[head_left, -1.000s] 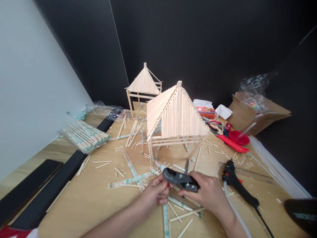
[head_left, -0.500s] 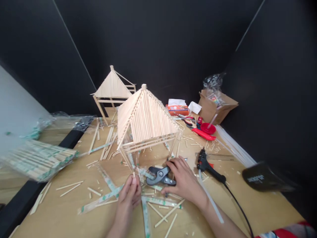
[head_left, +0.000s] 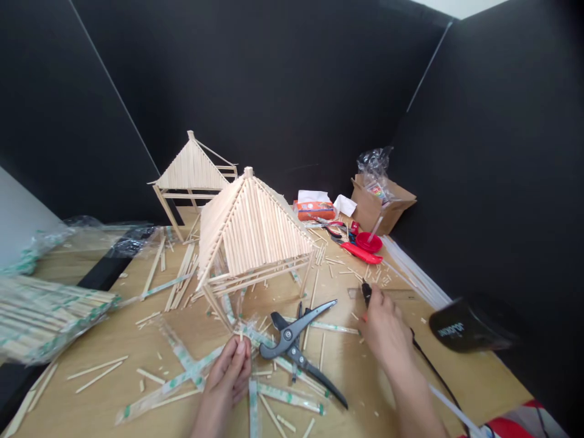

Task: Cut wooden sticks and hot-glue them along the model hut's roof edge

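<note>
Pinched between the fingers of my left hand point(head_left: 230, 369) is a short wooden stick point(head_left: 241, 336), upright just in front of the near stick house point(head_left: 255, 237). My right hand point(head_left: 385, 322) is wrapped over a black glue gun point(head_left: 366, 291), whose front end shows beyond the fingers. Grey-black cutters point(head_left: 292, 340) lie spread open on the table between my hands. The near house has a pitched roof of thin sticks on a frame with legs.
Behind stands a second stick house point(head_left: 191, 167). Wrapped sticks point(head_left: 55, 310) lie at left. A tissue pack point(head_left: 314, 207), red dish point(head_left: 368, 242), red-handled tool point(head_left: 362, 252), paper bag point(head_left: 378, 204), white glue sticks point(head_left: 417, 274) and black container point(head_left: 469, 325) are at right.
My right hand has let go of the cutters, now spread wider, and moved right onto the glue gun. My left hand still pinches the stick. The view has shifted.
</note>
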A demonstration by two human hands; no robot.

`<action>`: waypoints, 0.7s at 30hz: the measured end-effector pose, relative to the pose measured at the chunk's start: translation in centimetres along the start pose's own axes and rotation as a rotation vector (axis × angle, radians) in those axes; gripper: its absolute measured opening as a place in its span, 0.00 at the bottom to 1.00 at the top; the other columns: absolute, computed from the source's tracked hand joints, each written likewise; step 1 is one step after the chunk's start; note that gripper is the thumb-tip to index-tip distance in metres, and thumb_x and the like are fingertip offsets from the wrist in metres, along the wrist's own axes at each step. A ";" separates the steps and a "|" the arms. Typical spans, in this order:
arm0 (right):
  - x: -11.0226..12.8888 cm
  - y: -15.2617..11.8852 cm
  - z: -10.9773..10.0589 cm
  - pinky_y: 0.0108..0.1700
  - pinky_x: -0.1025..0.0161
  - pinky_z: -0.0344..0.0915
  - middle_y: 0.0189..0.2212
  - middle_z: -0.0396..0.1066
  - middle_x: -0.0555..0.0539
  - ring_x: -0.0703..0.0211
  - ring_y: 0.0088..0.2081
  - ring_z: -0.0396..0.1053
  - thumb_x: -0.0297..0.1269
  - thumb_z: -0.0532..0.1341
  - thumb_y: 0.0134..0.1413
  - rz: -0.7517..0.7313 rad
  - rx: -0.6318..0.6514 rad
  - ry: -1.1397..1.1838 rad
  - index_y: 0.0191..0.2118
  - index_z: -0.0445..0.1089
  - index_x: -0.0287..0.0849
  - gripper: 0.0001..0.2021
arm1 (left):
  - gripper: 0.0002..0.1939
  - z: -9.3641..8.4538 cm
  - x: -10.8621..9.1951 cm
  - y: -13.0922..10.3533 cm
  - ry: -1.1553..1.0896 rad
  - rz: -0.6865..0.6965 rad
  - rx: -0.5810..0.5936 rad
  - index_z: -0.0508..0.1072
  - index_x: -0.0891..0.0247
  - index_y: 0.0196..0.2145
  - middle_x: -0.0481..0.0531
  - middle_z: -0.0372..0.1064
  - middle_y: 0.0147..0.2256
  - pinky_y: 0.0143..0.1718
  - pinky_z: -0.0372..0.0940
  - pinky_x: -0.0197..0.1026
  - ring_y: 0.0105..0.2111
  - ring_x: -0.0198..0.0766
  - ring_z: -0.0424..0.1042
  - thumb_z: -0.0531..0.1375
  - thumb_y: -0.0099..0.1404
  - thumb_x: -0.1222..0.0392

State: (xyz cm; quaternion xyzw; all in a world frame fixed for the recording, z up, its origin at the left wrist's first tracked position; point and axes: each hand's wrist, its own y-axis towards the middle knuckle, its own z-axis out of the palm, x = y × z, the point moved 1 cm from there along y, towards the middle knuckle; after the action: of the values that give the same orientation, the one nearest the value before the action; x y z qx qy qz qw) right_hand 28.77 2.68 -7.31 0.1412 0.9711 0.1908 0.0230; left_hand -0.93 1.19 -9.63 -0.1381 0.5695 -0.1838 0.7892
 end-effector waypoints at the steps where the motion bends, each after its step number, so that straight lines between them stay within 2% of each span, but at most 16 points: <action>1: -0.7 0.0 0.3 0.32 0.51 0.66 0.41 0.73 0.25 0.35 0.37 0.74 0.29 0.59 0.51 0.002 0.023 0.005 0.52 0.63 0.33 0.21 | 0.28 0.0 0.0 0.1 -0.007 0.002 0.007 0.60 0.60 0.28 0.35 0.48 0.16 0.15 0.39 0.28 0.15 0.23 0.37 0.64 0.53 0.33; 3: -1.9 0.3 0.6 0.27 0.57 0.64 0.32 0.75 0.32 0.41 0.30 0.75 0.27 0.58 0.52 0.007 0.075 0.010 0.47 0.65 0.35 0.15 | 0.28 0.1 0.1 0.2 -0.019 0.003 0.023 0.60 0.60 0.28 0.35 0.47 0.15 0.15 0.37 0.28 0.15 0.23 0.35 0.63 0.53 0.32; 6: -2.9 1.3 -0.2 0.25 0.62 0.61 0.26 0.75 0.38 0.46 0.26 0.75 0.25 0.58 0.51 0.010 0.160 0.042 0.43 0.67 0.37 0.11 | 0.29 0.2 0.1 0.2 -0.024 0.002 0.035 0.60 0.60 0.28 0.34 0.45 0.15 0.15 0.35 0.28 0.14 0.23 0.34 0.63 0.53 0.32; 11: -3.3 4.5 -2.6 0.25 0.66 0.59 0.26 0.78 0.46 0.53 0.27 0.76 0.26 0.59 0.51 -0.093 0.350 0.131 0.41 0.73 0.42 0.11 | 0.26 0.4 -0.6 -0.3 -0.030 0.005 0.022 0.60 0.60 0.28 0.35 0.45 0.16 0.15 0.38 0.28 0.14 0.24 0.36 0.64 0.55 0.35; 14: -2.7 6.6 -2.9 0.27 0.67 0.61 0.29 0.79 0.47 0.53 0.31 0.77 0.28 0.62 0.51 -0.187 0.428 0.156 0.41 0.75 0.44 0.11 | 0.26 0.4 -0.9 -0.5 -0.025 0.011 0.022 0.61 0.60 0.28 0.36 0.46 0.16 0.15 0.39 0.29 0.15 0.24 0.37 0.64 0.55 0.36; 16: -2.3 7.6 -2.6 0.27 0.65 0.60 0.30 0.79 0.44 0.50 0.33 0.77 0.31 0.63 0.51 -0.215 0.437 0.139 0.47 0.74 0.42 0.15 | 0.26 0.4 -1.1 -0.6 -0.019 0.022 0.022 0.61 0.60 0.28 0.36 0.45 0.16 0.16 0.39 0.28 0.15 0.24 0.37 0.64 0.55 0.35; 19: -1.9 8.3 -2.1 0.25 0.64 0.59 0.29 0.78 0.41 0.48 0.30 0.77 0.33 0.65 0.50 -0.230 0.427 0.095 0.59 0.65 0.35 0.29 | 0.26 0.4 -1.2 -0.8 -0.012 0.043 0.022 0.61 0.61 0.28 0.36 0.45 0.17 0.17 0.39 0.28 0.16 0.25 0.37 0.63 0.56 0.35; 21: -1.8 8.4 -1.9 0.24 0.65 0.59 0.28 0.78 0.42 0.48 0.29 0.77 0.33 0.68 0.47 -0.241 0.423 0.065 0.62 0.61 0.35 0.35 | 0.26 0.5 -1.3 -0.8 -0.008 0.052 0.029 0.61 0.61 0.28 0.36 0.46 0.17 0.17 0.39 0.28 0.16 0.25 0.37 0.63 0.56 0.35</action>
State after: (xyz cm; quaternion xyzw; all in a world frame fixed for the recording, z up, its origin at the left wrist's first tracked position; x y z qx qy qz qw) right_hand 32.49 8.92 -2.41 0.0196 0.9995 -0.0165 -0.0157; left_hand -0.97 1.06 -8.01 -0.1128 0.5670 -0.1710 0.7979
